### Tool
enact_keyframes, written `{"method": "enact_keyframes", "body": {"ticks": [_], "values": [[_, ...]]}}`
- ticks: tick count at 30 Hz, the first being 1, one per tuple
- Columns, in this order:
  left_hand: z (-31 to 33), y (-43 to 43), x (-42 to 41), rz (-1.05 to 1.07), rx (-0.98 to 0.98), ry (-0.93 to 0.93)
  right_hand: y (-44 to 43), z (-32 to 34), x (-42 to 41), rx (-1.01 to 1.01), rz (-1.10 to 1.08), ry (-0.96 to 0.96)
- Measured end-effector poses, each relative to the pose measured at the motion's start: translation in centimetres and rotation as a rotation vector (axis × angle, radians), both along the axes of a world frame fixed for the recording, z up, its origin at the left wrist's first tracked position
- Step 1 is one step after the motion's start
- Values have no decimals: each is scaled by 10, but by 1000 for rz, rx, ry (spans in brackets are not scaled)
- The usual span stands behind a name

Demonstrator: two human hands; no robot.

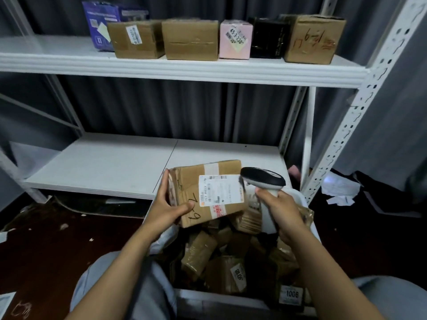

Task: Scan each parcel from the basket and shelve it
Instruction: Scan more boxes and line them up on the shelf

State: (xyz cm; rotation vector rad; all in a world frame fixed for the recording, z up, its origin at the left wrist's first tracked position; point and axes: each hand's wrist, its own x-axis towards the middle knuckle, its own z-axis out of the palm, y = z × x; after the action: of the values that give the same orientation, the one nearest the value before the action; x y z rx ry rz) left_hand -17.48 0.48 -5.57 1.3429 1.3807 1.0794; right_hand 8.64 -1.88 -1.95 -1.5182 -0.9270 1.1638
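My left hand point(166, 206) grips a brown cardboard parcel point(191, 181) by its left end, white label facing up, over the basket. My right hand point(283, 212) holds a handheld barcode scanner point(262, 177) by its white handle, with the black head just at the label's right edge. Below them the white basket point(231, 296) is full of several taped brown parcels point(201, 252).
The white metal rack has a bare lower shelf point(104, 167) just behind the parcel. Its upper shelf point(184, 70) carries a row of several boxes. The perforated rack post point(360, 107) stands at right. Paper scraps point(339, 188) lie on the dark floor.
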Motion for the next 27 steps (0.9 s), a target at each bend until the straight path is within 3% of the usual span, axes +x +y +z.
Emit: {"method": "enact_keyframes", "body": {"ticks": [6,13,27], "values": [[4,4,-23,152,53,0,-3,16,-5,9,177,-199],[-3,3,-21,138,71,-10,-5,21,-4,28,152,-39],[-2,1,-17,86,71,29,-12,32,11,108,137,-163]]}}
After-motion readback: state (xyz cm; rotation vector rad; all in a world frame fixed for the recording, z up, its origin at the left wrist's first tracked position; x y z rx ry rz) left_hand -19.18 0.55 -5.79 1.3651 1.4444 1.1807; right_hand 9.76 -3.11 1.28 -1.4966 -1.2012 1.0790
